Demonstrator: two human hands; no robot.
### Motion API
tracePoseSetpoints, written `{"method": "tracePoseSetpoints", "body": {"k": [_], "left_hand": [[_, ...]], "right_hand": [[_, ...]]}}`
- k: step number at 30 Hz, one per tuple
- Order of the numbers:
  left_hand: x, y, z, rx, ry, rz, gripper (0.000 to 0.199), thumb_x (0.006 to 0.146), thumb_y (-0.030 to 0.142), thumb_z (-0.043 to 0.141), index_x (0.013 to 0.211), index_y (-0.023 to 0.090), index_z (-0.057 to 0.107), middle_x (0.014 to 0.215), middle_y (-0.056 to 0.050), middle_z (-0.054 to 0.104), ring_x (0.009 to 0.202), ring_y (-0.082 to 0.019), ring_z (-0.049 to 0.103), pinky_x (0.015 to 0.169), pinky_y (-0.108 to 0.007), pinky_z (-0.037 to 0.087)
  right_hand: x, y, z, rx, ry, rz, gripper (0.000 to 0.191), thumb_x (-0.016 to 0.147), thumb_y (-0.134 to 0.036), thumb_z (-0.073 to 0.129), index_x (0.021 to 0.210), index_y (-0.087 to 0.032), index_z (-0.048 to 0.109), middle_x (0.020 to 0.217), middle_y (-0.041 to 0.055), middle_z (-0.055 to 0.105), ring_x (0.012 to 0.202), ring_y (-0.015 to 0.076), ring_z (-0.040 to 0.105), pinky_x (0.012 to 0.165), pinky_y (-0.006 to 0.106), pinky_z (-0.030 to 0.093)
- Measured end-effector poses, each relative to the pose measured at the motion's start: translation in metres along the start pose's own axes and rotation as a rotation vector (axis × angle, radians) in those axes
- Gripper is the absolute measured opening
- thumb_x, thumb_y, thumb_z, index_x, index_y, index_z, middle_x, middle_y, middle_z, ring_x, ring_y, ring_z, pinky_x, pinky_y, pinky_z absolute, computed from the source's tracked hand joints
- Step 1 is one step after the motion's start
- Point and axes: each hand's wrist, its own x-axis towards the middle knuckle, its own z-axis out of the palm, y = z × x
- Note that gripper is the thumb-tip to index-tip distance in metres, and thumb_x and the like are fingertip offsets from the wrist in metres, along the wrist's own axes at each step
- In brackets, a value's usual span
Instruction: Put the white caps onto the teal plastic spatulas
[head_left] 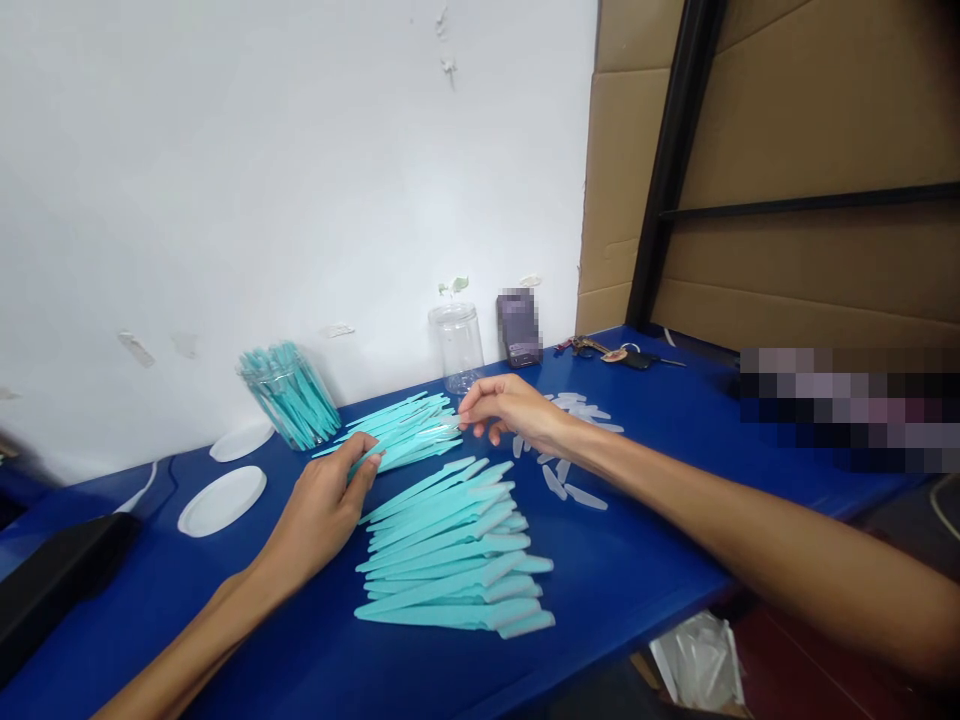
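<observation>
Between thumb and fingers, my left hand [330,495] pinches the handle of a turquoise eyebrow razor [409,440]. At the razor's other end, my right hand [514,410] closes its fingertips on a small translucent blade cap [451,421]; whether the cap is fully seated cannot be made out. Just behind the hands lies a pile of turquoise razors [405,411]. In front of them, a larger row of razors [442,570] spreads over the blue table, pale ends to the right. Loose translucent caps [585,497] are scattered beneath and beyond my right forearm.
A jar packed with turquoise razors [292,400] leans at the wall, near two white lids [223,501]. Farther right stand a transparent jar [459,345] and a phone [519,330]. Keys [615,354] lie behind. A black object [60,580] occupies the left edge.
</observation>
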Motion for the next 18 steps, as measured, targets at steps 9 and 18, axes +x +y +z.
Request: {"method": "tracePoseSetpoints", "body": {"k": [9, 18], "left_hand": [[0.0003, 0.0011, -0.0011, -0.012, 0.006, 0.005, 0.051, 0.111, 0.068, 0.043, 0.087, 0.025, 0.054, 0.068, 0.007, 0.050, 0.059, -0.014, 0.047, 0.062, -0.030, 0.039], [-0.0002, 0.0018, -0.0011, -0.006, -0.002, -0.005, 0.046, 0.111, 0.064, 0.044, 0.091, 0.024, 0.057, 0.067, 0.007, 0.051, 0.058, -0.015, 0.048, 0.063, -0.031, 0.040]], "right_hand": [[0.0036, 0.0033, 0.0001, 0.028, -0.005, -0.004, 0.011, 0.068, -0.011, 0.082, 0.073, -0.019, 0.076, 0.073, 0.0043, 0.075, 0.065, 0.0153, 0.064, 0.045, 0.022, 0.045], [0.0006, 0.0002, 0.0024, 0.013, -0.007, -0.006, 0.009, 0.069, -0.013, 0.082, 0.074, -0.018, 0.077, 0.073, 0.0039, 0.075, 0.064, 0.0150, 0.063, 0.043, 0.022, 0.045]]}}
